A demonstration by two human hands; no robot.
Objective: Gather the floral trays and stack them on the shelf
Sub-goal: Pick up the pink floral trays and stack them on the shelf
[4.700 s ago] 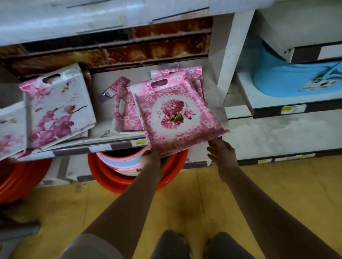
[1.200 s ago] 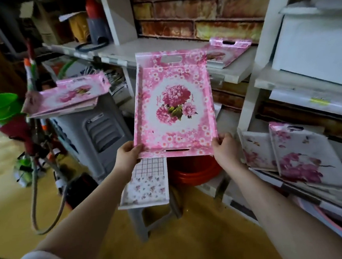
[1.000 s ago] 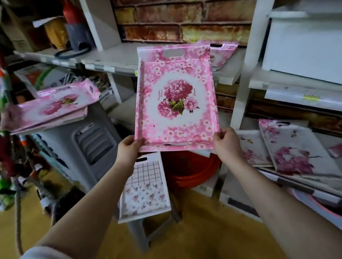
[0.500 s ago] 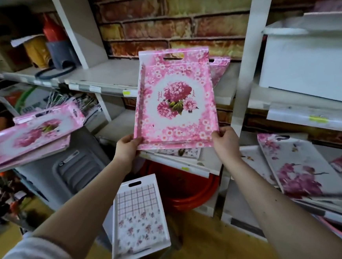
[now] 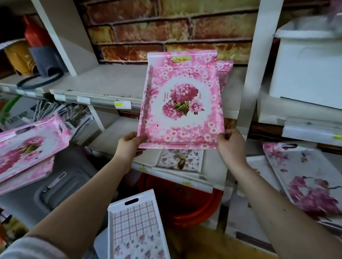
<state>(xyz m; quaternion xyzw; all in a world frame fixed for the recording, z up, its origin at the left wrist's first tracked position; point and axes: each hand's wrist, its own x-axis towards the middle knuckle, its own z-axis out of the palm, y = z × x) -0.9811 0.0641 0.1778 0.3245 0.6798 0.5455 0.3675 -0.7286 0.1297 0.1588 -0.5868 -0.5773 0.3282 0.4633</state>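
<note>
I hold a pink floral tray (image 5: 181,106) up by its near edge, tilted with its face toward me. My left hand (image 5: 128,145) grips its near left corner and my right hand (image 5: 230,143) its near right corner. The tray hangs over the front of the grey shelf (image 5: 109,83), and its far end hides most of another pink tray (image 5: 225,72) lying on that shelf. More pink floral trays (image 5: 22,149) are stacked on a grey bin at the left. White trays with pink blossoms (image 5: 311,181) lean on the lower right shelf.
A white checked floral tray (image 5: 136,232) lies on a stool below my arms. A small floral tray (image 5: 180,159) rests on the lower shelf under the held tray. A red basin (image 5: 182,202) sits underneath. A white box (image 5: 315,73) fills the right shelf, behind a white upright post (image 5: 252,61).
I lifted the pink tray from the low shelf, turned left and carried it up and forward. Over the last second it has drawn closer to the grey shelf, with both hands still holding it.
</note>
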